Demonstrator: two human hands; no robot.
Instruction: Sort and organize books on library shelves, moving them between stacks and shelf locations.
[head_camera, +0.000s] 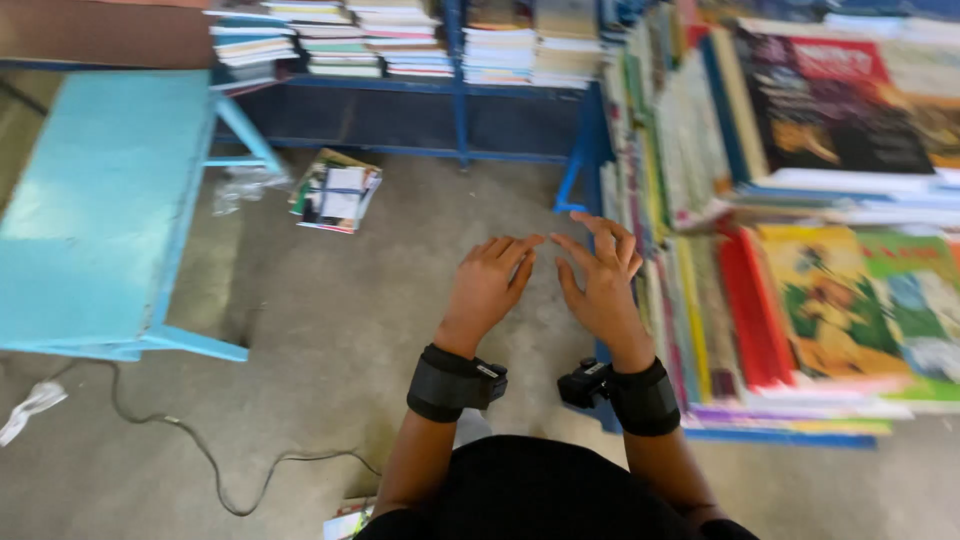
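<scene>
Hovering over the grey concrete floor (400, 300), the left hand (490, 285) and right hand (600, 280) are both spread open, fingers loosely extended, and neither has hold of anything; their fingertips nearly meet in the air between them. Each wrist carries a black strap with a small device attached. Landmark taken as the blue book stall (590, 150): the right hand sits just beside its front edge, nearest the upright row of thin books (690, 300) packed along that side, without touching them. Flat stacks of colourful picture books (830, 300) lie further in on the stall. Left of the stall, well apart from both hands, a small bundle of books (336, 190) lies on the floor. Beyond that stands a light blue bench (100, 200), with a dark cable (200, 450) trailing below it.
</scene>
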